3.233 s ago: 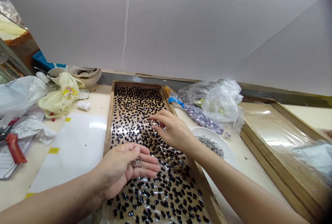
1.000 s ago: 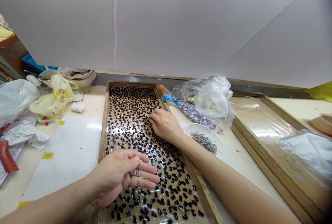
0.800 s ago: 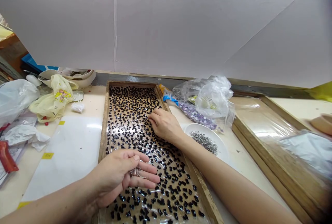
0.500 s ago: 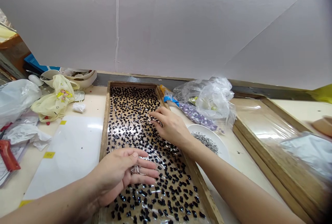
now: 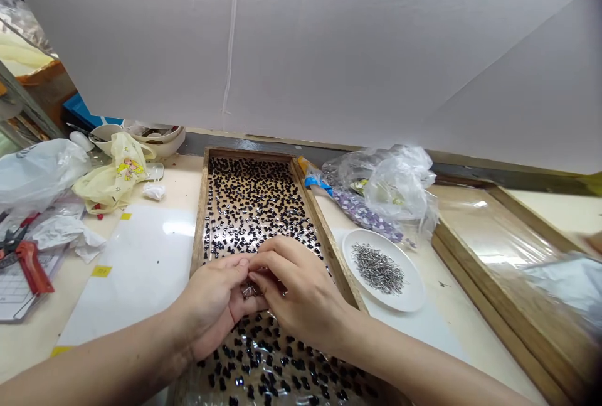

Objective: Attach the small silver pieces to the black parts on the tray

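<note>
My left hand is held palm up over the wooden tray, its fingers curled around several small metal pins. My right hand meets it there, thumb and fingertips pinched close to the left thumb and the pins. Whatever is between the right fingertips is too small and covered to make out. Under both hands, small glossy black pieces lie spread in rows on clear film in the tray. To the right, a white plate holds a heap of similar metal pins.
A bag of purple chips and crumpled clear plastic lie right of the tray. Farther right is a film-covered wooden tray. On the left are a yellow bag, red-handled pliers and a white sheet.
My right hand has come back from the black pieces to my left hand. The left fingers, stretched out before, are now curled around the pins. The view has shifted slightly.
</note>
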Tool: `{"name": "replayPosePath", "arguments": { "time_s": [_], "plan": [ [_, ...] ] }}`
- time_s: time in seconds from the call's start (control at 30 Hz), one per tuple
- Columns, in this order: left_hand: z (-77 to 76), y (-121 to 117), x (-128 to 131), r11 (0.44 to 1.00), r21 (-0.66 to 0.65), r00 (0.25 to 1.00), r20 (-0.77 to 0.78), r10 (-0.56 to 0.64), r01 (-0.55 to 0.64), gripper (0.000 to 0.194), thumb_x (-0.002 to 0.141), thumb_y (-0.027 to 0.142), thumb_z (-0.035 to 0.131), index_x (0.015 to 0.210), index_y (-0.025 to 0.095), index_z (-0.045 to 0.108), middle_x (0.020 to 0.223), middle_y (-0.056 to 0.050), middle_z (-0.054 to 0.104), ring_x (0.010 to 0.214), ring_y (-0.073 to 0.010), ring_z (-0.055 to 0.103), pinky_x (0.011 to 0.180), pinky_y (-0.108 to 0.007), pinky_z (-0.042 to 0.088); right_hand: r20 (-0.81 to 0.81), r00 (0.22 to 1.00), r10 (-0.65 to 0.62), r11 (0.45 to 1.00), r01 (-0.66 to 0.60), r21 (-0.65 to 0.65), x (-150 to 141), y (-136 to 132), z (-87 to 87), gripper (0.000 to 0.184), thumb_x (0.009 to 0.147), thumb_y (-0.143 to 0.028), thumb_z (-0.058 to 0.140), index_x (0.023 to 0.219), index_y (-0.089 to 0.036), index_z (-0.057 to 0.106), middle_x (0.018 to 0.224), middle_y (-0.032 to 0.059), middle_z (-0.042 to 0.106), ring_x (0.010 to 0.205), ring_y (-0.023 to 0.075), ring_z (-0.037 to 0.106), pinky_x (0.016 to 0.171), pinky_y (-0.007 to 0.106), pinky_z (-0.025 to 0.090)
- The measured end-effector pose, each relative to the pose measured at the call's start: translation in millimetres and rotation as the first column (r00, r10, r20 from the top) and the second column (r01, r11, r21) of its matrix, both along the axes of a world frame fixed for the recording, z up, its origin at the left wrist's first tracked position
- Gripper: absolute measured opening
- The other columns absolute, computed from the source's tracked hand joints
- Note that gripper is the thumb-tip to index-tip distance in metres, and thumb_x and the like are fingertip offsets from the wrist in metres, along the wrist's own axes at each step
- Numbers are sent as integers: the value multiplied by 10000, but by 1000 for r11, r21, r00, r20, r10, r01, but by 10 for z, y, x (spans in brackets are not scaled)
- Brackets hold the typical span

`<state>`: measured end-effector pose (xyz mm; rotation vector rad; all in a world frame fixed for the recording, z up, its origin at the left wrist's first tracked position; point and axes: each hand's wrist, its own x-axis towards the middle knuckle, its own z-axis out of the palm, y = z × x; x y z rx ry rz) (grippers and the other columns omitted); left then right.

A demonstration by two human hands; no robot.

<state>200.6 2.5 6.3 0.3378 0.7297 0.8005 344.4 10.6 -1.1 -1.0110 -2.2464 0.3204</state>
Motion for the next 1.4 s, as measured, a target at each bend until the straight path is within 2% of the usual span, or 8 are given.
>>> {"name": "replayPosePath", "arguments": {
  "time_s": [0.13,0.23,0.3,0.4,0.47,0.57,0.67,1.4],
  "plan": [
    [-19,-3,-10,1000,-3,1000,5,-20,20,226,896,136,412,826,80,619,854,-92,633,739,-101,580,726,-260,494,-42,999,16,998,-18,-55,11,-29,49,124,815,-89,486,806,-143,597,762,58,570,728,161,511,645,312,438],
    [-5,-2,-17,997,-20,997,-8,-73,73,213,900,192,420,889,68,593,880,-135,652,782,-159,631,783,-339,506,-111,994,5,988,-22,-151,150,89,75,98,796,-95,511,767,-162,577,761,37,574,718,140,530,622,269,450],
    [22,1,-19,990,-43,989,-57,-135,133,170,864,160,479,964,50,562,918,-168,659,844,-207,655,848,-381,493,-95,991,-92,986,77,-149,318,258,33,92,803,-119,515,751,-171,570,763,34,582,710,136,539,622,260,455],
    [56,0,-19,979,-70,972,-129,-198,190,262,764,9,523,1024,38,514,961,-186,663,887,-234,666,903,-392,476,107,946,-307,949,313,-44,587,553,-129,87,794,-136,527,737,-176,579,747,31,593,648,130,541,600,253,447],
    [61,-4,-18,975,-80,966,-142,-218,208,303,736,-36,489,1029,38,500,953,-182,669,876,-232,672,903,-395,479,232,906,-355,933,358,32,707,706,-265,87,795,-147,524,739,-173,586,764,44,604,679,149,558,634,270,443],
    [50,-5,-17,971,-83,960,-154,-233,222,275,752,-22,457,1017,41,498,932,-180,674,856,-227,678,887,-393,490,310,888,-340,940,335,71,760,816,-423,115,810,-161,500,761,-169,604,808,72,611,753,186,566,660,291,426],
    [43,3,-15,971,-78,957,-170,-234,224,255,769,0,460,1017,41,497,938,-185,673,848,-225,678,871,-382,498,366,873,-322,946,307,101,732,838,-488,167,836,-169,460,775,-152,615,830,98,605,763,199,554,658,302,408],
    [59,16,-2,966,-75,947,-192,-256,246,210,787,38,475,994,46,509,919,-178,673,765,-182,673,806,-345,511,429,839,-333,935,351,39,752,912,-458,169,844,-169,474,806,-168,640,860,71,611,791,181,564,683,281,408]
  ]
}}
